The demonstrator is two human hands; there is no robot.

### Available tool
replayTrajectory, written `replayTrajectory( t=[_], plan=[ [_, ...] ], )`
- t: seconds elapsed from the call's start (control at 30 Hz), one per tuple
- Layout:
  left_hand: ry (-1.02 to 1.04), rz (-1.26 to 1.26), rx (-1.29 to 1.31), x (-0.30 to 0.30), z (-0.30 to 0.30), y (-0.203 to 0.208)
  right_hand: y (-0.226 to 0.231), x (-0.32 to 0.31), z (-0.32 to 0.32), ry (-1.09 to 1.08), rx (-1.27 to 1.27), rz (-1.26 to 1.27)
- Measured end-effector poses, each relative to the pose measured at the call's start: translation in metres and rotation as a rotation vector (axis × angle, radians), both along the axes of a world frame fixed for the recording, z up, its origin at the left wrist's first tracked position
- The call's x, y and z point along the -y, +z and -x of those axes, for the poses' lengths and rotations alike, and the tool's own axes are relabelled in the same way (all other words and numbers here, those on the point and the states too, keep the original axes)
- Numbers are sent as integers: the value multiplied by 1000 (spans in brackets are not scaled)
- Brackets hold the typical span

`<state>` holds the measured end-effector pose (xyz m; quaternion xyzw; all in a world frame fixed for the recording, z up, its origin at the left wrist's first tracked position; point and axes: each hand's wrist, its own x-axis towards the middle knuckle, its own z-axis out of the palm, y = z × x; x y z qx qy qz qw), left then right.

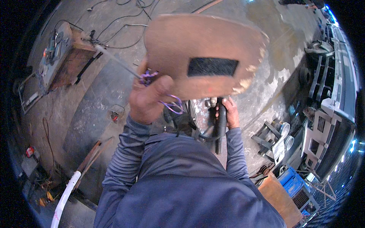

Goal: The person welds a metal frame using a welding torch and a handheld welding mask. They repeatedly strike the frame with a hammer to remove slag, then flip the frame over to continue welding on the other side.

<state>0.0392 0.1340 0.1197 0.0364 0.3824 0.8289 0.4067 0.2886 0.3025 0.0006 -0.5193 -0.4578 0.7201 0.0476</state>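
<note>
In front of me is a brown welding hand shield (201,40) with a dark rectangular window and frayed right edge. My left hand (150,93) is closed at the shield's lower left corner, its thumb toward me. A thin grey rod (118,60) juts up and left from that hand, blurred at its far end. Purple wire (174,104) loops around the fingers. Below the shield, my right hand (231,112) is wrapped round a black ribbed handle (221,121). Beside its upper end is a metal fitting (213,102), partly hidden by the shield.
A box-like brown stand (70,62) with tools on top is at the left, near cables (125,26) on the floor. A white pipe (66,197) rises at lower left. On the right are metal frames (323,125), a blue crate (291,186) and a brown board (279,201).
</note>
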Motion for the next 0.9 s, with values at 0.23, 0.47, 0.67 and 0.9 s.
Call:
replayTrajectory(
  t=[0.23,0.47,0.67,0.9],
  plan=[
    [-172,-60,21,-11,-17,0,-61,-6,-45,-58,-43,-13],
    [-159,-34,-65,-9,-15,-7,-60,-6,-44,-54,-25,31],
    [-141,-71,-7,-7,-14,-10,-48,-1,-36,-87,-10,47],
    [143,-34,59,-3,-3,-12,-7,2,-5,13,-111,-45]
  ],
)
